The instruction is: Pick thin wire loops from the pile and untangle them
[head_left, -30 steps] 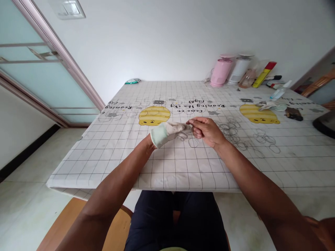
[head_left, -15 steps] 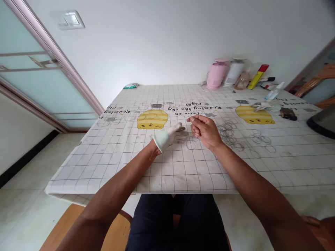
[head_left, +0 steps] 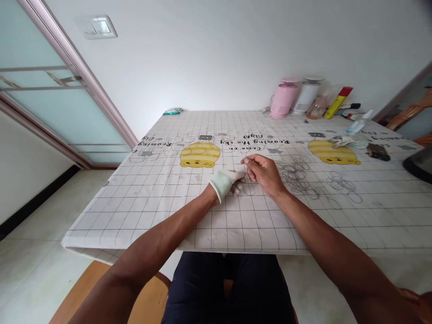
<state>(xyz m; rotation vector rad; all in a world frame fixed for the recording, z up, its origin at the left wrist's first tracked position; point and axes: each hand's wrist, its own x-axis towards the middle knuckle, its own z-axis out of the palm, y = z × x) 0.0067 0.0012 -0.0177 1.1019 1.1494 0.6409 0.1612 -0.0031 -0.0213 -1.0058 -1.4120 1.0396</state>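
My left hand [head_left: 230,181] wears a white glove with a pale green cuff. Its fingers are curled and its thumb and forefinger point at my right hand; whatever they hold is too small to make out. My bare right hand [head_left: 265,174] is closed in a pinch, the fingertips just beside the glove's. What sits in that pinch cannot be made out. A faint thin loop [head_left: 249,190] shows on the cloth below the hands. To the right of my right hand lies a tangled pile of thin dark loops [head_left: 295,175], with a smaller cluster of loops [head_left: 340,181] beyond.
A checked tablecloth [head_left: 135,225] covers the table. At the back right stand a pink device [head_left: 283,100], a white device [head_left: 306,96] and a yellow-red box [head_left: 337,103]. Nearer lie a crumpled glove [head_left: 354,142], a clear bottle [head_left: 359,123] and a dark object [head_left: 378,152].
My left hand has moved right, close to my right hand, and its spread fingers have curled in. My right hand keeps its pinch. The view has shifted slightly.
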